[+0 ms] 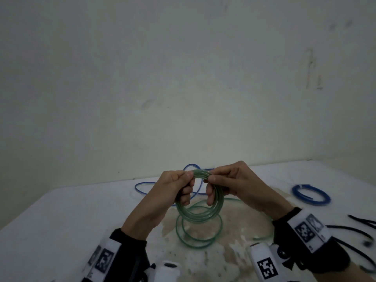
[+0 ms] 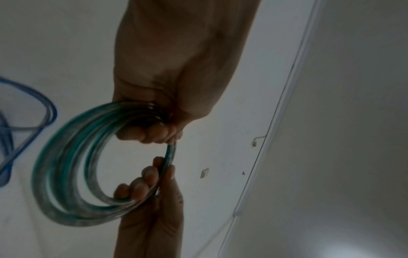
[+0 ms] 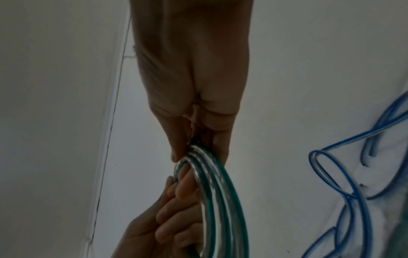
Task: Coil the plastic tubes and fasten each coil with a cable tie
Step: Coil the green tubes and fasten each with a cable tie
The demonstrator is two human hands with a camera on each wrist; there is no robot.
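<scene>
A green plastic tube coil (image 1: 200,214) hangs upright above the table, held at its top by both hands. My left hand (image 1: 179,186) grips the coil's upper left with curled fingers. My right hand (image 1: 221,184) pinches the upper right, its fingers hooked through the ring. Loose green loops (image 1: 198,240) trail from the coil onto the table beneath. In the left wrist view the green coil (image 2: 66,174) curves between my left hand (image 2: 154,129) and right hand (image 2: 143,183). The right wrist view shows the green coil (image 3: 216,200) running down from my right hand (image 3: 198,139).
A loose blue tube (image 1: 146,187) sprawls behind the hands. A tied blue coil (image 1: 311,195) lies at the right. Black cable ties (image 1: 358,231) lie near the table's right edge. The white table (image 1: 61,220) ends at a pale wall behind.
</scene>
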